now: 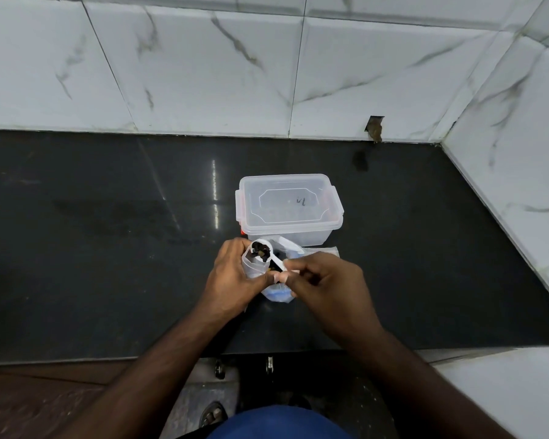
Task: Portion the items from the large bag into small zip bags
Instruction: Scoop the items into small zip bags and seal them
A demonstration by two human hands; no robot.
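1. The left hand (232, 274) is curled around a small bag (253, 264), mouth up, near the counter's (108, 280) front edge.
2. The right hand (327, 283) pinches a white scoop (267, 251) with dark pieces over that mouth.
3. A lidded box (287, 207) stands at 12 o'clock, just beside.
4. The large bag (279, 294) lies under the hands.
5. Bare counter spreads at 9 and 3 o'clock; walls close 12 and 3.

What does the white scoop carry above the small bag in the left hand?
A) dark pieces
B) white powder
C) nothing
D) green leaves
A: the white scoop holds dark pieces over the mouth of the small bag, which the left hand grips while the right hand pinches the scoop's handle.
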